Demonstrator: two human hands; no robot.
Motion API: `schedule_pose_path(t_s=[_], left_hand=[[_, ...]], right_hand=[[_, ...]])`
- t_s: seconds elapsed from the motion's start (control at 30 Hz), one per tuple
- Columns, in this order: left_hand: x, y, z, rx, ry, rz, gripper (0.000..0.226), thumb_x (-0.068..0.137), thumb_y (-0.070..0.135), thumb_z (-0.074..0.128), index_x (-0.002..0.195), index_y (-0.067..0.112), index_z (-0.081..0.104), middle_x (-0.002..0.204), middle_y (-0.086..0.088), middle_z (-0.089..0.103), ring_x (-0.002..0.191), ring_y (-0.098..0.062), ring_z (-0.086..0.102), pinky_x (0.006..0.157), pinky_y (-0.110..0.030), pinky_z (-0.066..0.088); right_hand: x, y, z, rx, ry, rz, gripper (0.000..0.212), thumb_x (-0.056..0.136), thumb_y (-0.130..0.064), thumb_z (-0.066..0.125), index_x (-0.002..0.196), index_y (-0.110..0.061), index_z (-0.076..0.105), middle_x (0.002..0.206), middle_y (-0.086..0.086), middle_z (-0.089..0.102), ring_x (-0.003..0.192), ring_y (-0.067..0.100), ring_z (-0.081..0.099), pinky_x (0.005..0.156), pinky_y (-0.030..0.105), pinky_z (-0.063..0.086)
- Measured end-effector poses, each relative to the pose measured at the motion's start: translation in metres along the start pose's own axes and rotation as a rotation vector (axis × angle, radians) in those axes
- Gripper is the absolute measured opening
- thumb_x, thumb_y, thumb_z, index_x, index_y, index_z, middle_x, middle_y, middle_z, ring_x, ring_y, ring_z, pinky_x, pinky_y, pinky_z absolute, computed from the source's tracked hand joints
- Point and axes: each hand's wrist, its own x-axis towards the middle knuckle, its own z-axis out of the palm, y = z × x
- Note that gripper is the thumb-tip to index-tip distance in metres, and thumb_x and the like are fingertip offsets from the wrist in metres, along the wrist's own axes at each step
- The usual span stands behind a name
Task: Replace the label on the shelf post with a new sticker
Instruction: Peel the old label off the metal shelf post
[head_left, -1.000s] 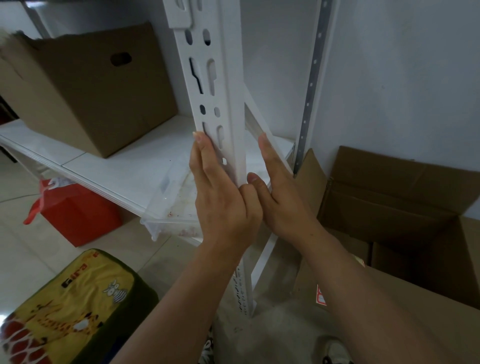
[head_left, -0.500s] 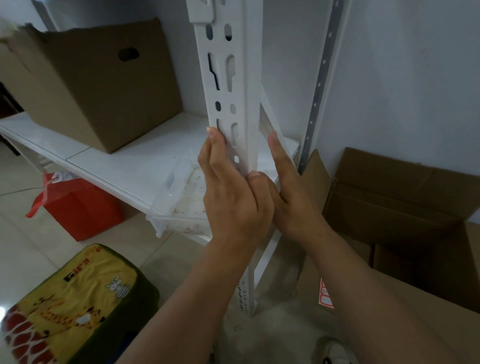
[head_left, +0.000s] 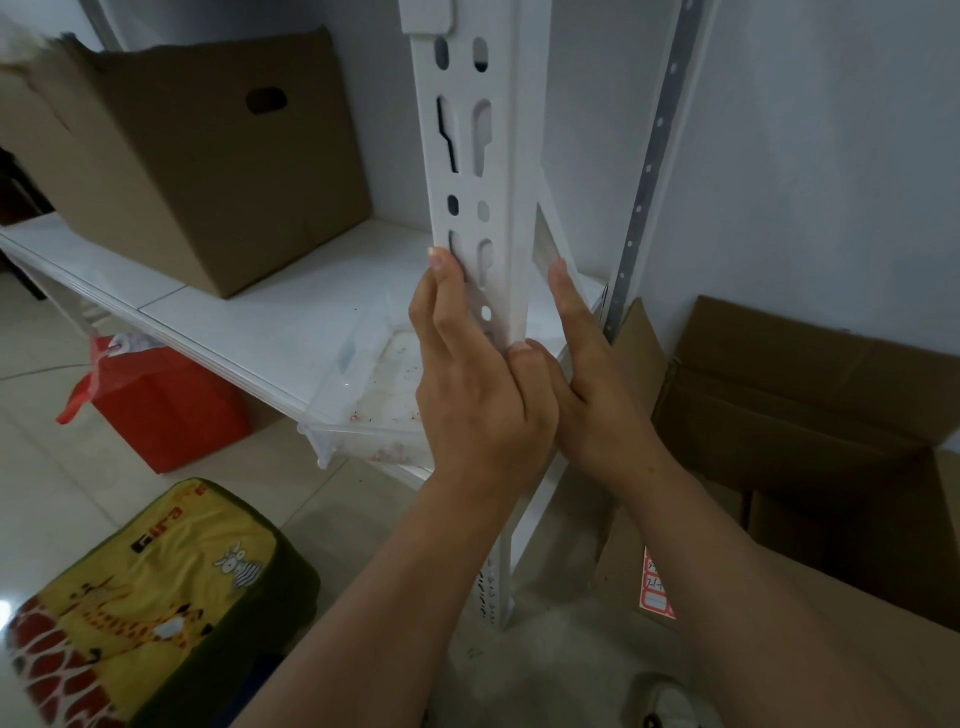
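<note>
**Both hands flat against the shelf post**

Between the two hands stands the white shelf post (head_left: 493, 171), upright, its front face pierced with slots and round holes. The left hand (head_left: 478, 384) lies against that slotted face with its fingers (head_left: 447, 291) straight and together, pointing up the post, fingertips reaching the lower slots. The right hand (head_left: 587, 384) is laid against the post's right side, fingers straight as well, the forefinger running up along the edge. Neither hand curls round anything; both press flat, and they touch each other near the thumbs in front of the post.

Just above the right forefinger a pale grey rectangle (head_left: 545, 244) sits on the post's side face; whether it is a label or bare metal I cannot tell.

Left of the hands a white shelf (head_left: 234, 306) carries a closed brown cardboard box (head_left: 208, 166) and, nearer, a clear plastic tray (head_left: 363, 395) overhanging the shelf edge. Below the shelf sits a red bag (head_left: 156, 400), and nearest the viewer a yellow cushion (head_left: 140, 608) printed with giraffes. Right of the hands an open carton (head_left: 810, 415) rests on the floor, and below the right forearm a sheet of red-bordered stickers (head_left: 655, 587) leans against it. Behind the right hand a grey perforated strip (head_left: 649, 161) runs up the wall.
</note>
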Motion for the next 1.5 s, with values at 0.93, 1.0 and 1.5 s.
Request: schedule_pose_path(t_s=[0.93,1.0,1.5], left_hand=[[-0.0024,-0.0055,-0.0051,-0.028,-0.060,0.025,0.071,0.084,0.021,0.040,0.148,0.008,0.011,0.148,-0.019,0.028,0.123,-0.020,0.046,0.077,-0.014,0.052],[-0.0009,-0.0039,-0.0039,-0.064,-0.030,0.012,0.067,0.085,0.018,0.041,0.145,-0.003,0.018,0.143,-0.024,0.032,0.123,-0.007,0.039,0.084,-0.002,0.041],[-0.0033,-0.0065,-0.0013,-0.057,-0.027,0.041,0.069,0.084,0.012,0.041,0.146,0.013,0.010,0.150,-0.019,0.025,0.131,-0.025,0.041,0.080,-0.028,0.057]], right_hand=[[-0.0032,-0.0008,-0.0064,-0.057,-0.015,0.057,0.065,0.093,-0.056,0.030,0.149,-0.042,0.001,0.159,-0.017,0.006,0.145,0.009,0.013,0.114,0.040,0.019],[-0.0024,-0.0019,-0.0056,-0.048,-0.013,0.046,0.064,0.094,-0.056,0.030,0.149,-0.042,0.001,0.159,-0.018,0.006,0.144,0.007,0.013,0.114,0.039,0.019],[-0.0058,-0.0033,-0.0057,-0.046,-0.011,0.055,0.066,0.092,-0.058,0.028,0.149,-0.041,0.002,0.159,-0.017,0.006,0.145,0.007,0.013,0.117,0.042,0.020]])
